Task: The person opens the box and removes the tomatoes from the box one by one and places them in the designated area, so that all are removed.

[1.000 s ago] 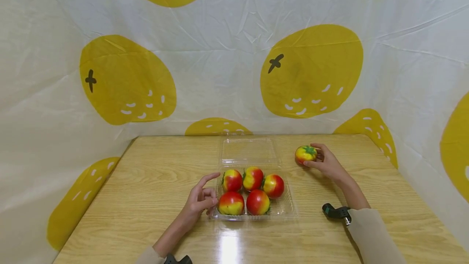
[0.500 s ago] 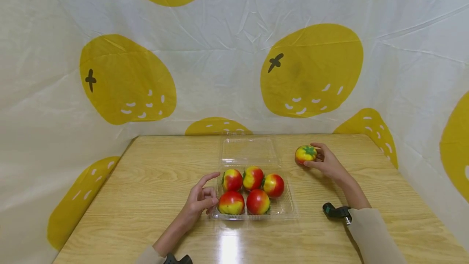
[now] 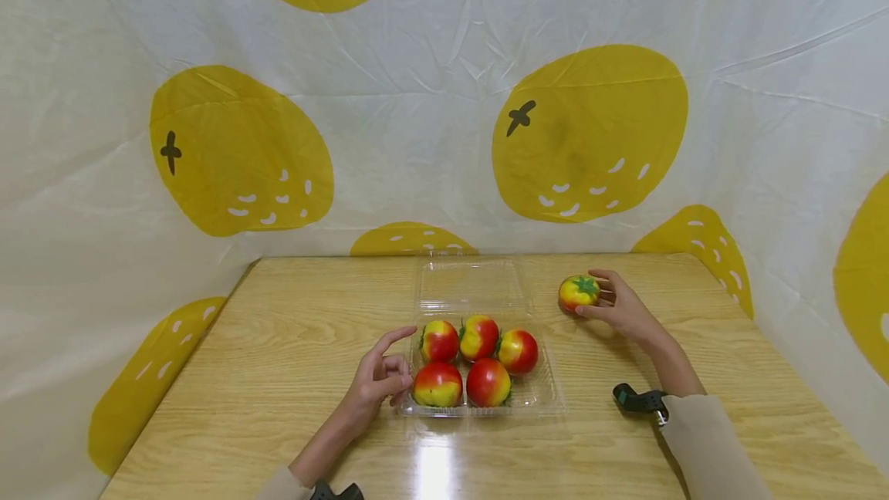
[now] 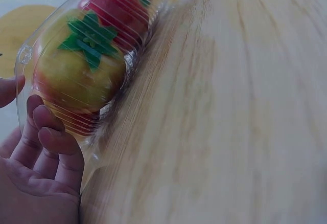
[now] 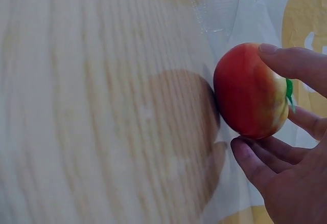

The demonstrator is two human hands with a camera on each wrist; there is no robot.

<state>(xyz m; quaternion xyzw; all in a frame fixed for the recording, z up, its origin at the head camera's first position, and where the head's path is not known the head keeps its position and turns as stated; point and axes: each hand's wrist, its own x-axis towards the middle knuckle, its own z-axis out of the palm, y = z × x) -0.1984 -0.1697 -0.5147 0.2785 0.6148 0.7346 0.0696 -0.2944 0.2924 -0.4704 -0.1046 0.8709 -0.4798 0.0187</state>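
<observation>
My right hand (image 3: 618,309) holds a red-and-yellow tomato (image 3: 578,294) with a green leafy top, at the right rear of the table. In the right wrist view, thumb and fingers (image 5: 250,157) lie on either side of the tomato (image 5: 245,91), close against the wood. Several similar tomatoes (image 3: 488,383) sit inside a clear plastic box (image 3: 538,396), two in the near row and three behind. My left hand (image 3: 378,380) rests at the box's left side, index finger stretched along it, other fingers loosely bent. Through the plastic wall, the left wrist view shows one tomato's green top (image 4: 91,40).
The box's hinged clear lid (image 3: 472,284) lies back behind it. All of this stands on a light wooden table (image 3: 299,322). Behind and at both sides hangs a white cloth (image 3: 417,137) printed with large yellow fruit.
</observation>
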